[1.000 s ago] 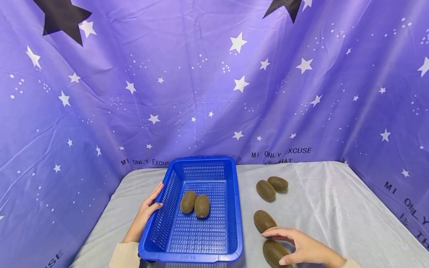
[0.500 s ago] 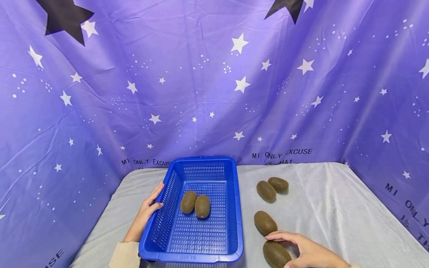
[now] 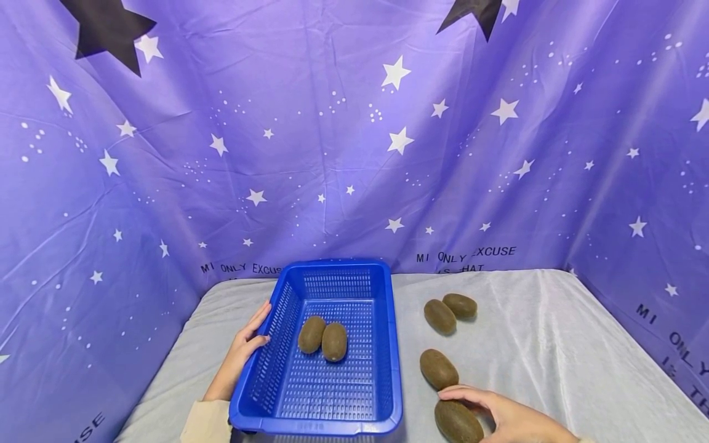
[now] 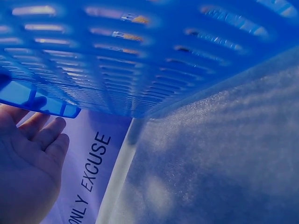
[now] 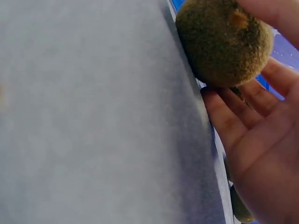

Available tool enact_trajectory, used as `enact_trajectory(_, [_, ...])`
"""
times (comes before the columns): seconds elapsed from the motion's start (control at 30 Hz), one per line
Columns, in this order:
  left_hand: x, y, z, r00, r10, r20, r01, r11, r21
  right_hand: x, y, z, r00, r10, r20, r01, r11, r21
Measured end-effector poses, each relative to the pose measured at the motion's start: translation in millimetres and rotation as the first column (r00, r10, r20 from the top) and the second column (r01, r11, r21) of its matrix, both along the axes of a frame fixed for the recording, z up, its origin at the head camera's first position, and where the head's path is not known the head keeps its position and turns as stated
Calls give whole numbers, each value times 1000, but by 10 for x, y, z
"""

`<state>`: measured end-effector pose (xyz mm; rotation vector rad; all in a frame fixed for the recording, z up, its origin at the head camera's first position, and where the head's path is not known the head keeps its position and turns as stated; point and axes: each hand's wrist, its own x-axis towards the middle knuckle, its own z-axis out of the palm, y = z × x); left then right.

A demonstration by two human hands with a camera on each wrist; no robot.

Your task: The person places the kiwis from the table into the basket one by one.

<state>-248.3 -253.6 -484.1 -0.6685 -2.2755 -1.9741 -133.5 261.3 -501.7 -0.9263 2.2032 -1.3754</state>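
A blue plastic basket with slotted walls stands on a grey cloth, two brown kiwis lying side by side on its floor. My left hand holds its left rim, thumb on the edge; in the left wrist view the fingers reach up against the rim from below. My right hand grips the nearest kiwi, which lies on the cloth right of the basket. From the right wrist view, fingers and thumb sit on opposite sides of that kiwi. Just beyond the fingertips lies another kiwi.
Farther back on the right, two kiwis touch each other on the grey cloth. A purple curtain with stars surrounds the back and sides, close behind the basket's far end.
The right hand has shifted slightly toward the near edge, its thumb moving from the top of the nearest kiwi to its near end. My left hand and the basket stay put.
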Motion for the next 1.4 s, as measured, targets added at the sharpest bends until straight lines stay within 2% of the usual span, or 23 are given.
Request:
enact_trajectory(0.03, [-1,-1,0,1000,1,2,-1,1000,0,-1,-1,0,1000,2,5,-2,1000,-1])
enact_trajectory(0.2, [3,-7,1,999,-3,36,3,1000,-1,-13,-9,-23,997,19,-79,-19,1000,-1])
enact_trajectory(0.57, [8,-5,-1,999,4,32,-4,1000,-8,-11,-13,-35,992,-2,-124,2,1000,-1])
enact_trajectory(0.8, [8,-5,-4,999,0,33,0,1000,-3,-48,-26,-30,966,52,-253,-58,998,-17])
enact_trajectory(1.07, [15,-4,-1,1000,2,30,-2,1000,-6,-60,-28,-5,965,64,-255,-71,997,-19])
enact_trajectory(1.1, [16,-3,-1,1000,2,29,-2,1000,-7,-65,-29,1,959,72,-273,-80,997,-19])
enact_trajectory(1.17, [17,-3,-1,1000,3,26,-3,1000,-8,-69,-26,18,966,72,-247,-81,996,-26])
enact_trajectory(1.23, [16,-3,-2,1000,5,20,-5,1000,-12,-88,-27,33,962,93,-258,-108,993,-44])
enact_trajectory(1.3, [14,-4,-2,1000,4,23,-4,1000,-12,-117,-26,39,944,120,-308,-144,988,-58])
enact_trajectory(1.33, [13,-5,-1,1000,2,27,-2,1000,-10,-129,-25,45,942,125,-312,-153,986,-66])
enact_trajectory(1.4, [12,-7,-1,1000,0,31,1,1000,-8,-166,-27,50,915,144,-376,-186,979,-77])
